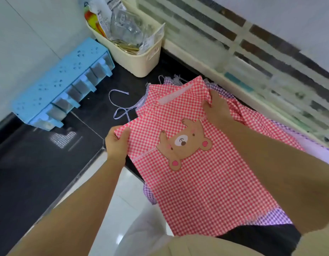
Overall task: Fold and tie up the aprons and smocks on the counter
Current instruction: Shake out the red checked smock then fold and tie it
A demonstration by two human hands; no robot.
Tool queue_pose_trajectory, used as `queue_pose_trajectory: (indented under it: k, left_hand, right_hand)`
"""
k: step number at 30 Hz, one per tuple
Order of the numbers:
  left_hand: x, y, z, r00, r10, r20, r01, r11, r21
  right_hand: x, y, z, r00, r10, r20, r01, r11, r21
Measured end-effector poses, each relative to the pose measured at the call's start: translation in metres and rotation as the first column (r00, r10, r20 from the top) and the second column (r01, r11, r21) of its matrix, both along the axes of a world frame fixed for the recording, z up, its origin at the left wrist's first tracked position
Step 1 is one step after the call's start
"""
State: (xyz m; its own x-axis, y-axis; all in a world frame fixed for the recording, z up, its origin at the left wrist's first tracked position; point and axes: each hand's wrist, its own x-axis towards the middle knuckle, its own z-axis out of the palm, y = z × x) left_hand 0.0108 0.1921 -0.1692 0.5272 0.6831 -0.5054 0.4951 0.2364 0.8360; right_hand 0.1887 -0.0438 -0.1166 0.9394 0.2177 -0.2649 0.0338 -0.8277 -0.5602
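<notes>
- The red-checked smock (202,182) is lying spread over the black surface (97,89), with its lower part hanging past the surface's front edge toward the person.
- A brown bear patch (185,145) is showing face up near the middle of the smock, and a white strip (171,97) is sitting near its upper edge.
- The left hand (116,143) is pinching the smock's left corner, thumb on top and fingers curled under the cloth, and is holding that corner just off the surface.
- The right hand (217,108) is gripping a bunched fold at the smock's upper right, its fingers curled into the fabric.
- A purple-checked apron (276,217) is lying under the smock, peeking out at the bottom right, the lower left and the far end.
- A striped tie cord (119,108) is trailing in loops on the surface just left of the smock.
- A cream basket (141,60) stuffed with packets is standing at the back of the surface, well apart from both hands.
- A blue drawer rack (62,84) is sitting against the wall to the left of the basket.
- A slatted window grille (252,52) is running along the right side behind the fabric.
- White floor tiles (123,191) are showing below the surface's edge, between the person's forearms.
</notes>
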Motion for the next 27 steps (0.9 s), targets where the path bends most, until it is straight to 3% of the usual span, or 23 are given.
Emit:
queue_pose_trajectory:
  k: [5, 10, 15, 17, 20, 21, 23, 25, 27]
  left_hand:
    - [0.012, 0.006, -0.016, 0.997, -0.082, -0.006, 0.077, 0.948, -0.308]
    - [0.004, 0.002, -0.021, 0.965, -0.240, -0.103, 0.190, 0.916, -0.353]
    - [-0.014, -0.014, -0.014, 0.984, -0.167, -0.062, 0.122, 0.886, -0.448]
    - [-0.025, -0.026, -0.011, 0.978, -0.200, -0.056, 0.148, 0.861, -0.487]
    - [-0.039, -0.043, -0.007, 0.955, -0.291, -0.061, 0.237, 0.868, -0.437]
    - [-0.042, -0.046, -0.003, 0.949, -0.310, -0.054, 0.271, 0.893, -0.361]
    - [-0.036, -0.048, 0.007, 0.965, -0.261, -0.004, 0.255, 0.947, -0.194]
    - [-0.023, -0.045, 0.019, 0.983, -0.133, 0.127, 0.146, 0.984, -0.100]
    - [-0.005, -0.040, 0.028, 0.979, -0.035, 0.200, 0.045, 0.998, -0.045]
  right_hand:
    - [0.014, 0.003, -0.010, 0.981, -0.146, -0.125, 0.151, 0.988, 0.035]
    - [0.008, 0.002, 0.000, 0.967, -0.172, -0.187, 0.195, 0.975, 0.108]
    - [-0.018, -0.038, 0.013, 0.889, -0.139, -0.437, 0.115, 0.990, -0.079]
    - [-0.034, -0.067, 0.016, 0.850, -0.182, -0.495, 0.147, 0.983, -0.109]
    - [-0.051, -0.098, 0.015, 0.819, -0.094, -0.566, 0.011, 0.989, -0.148]
    - [-0.055, -0.101, 0.016, 0.843, -0.031, -0.537, -0.048, 0.990, -0.133]
    - [-0.056, -0.101, 0.020, 0.944, 0.032, -0.327, -0.058, 0.996, -0.068]
    - [-0.051, -0.091, 0.028, 0.995, -0.030, -0.097, 0.033, 0.999, 0.036]
    - [-0.042, -0.076, 0.033, 0.995, -0.094, 0.008, 0.093, 0.990, 0.105]
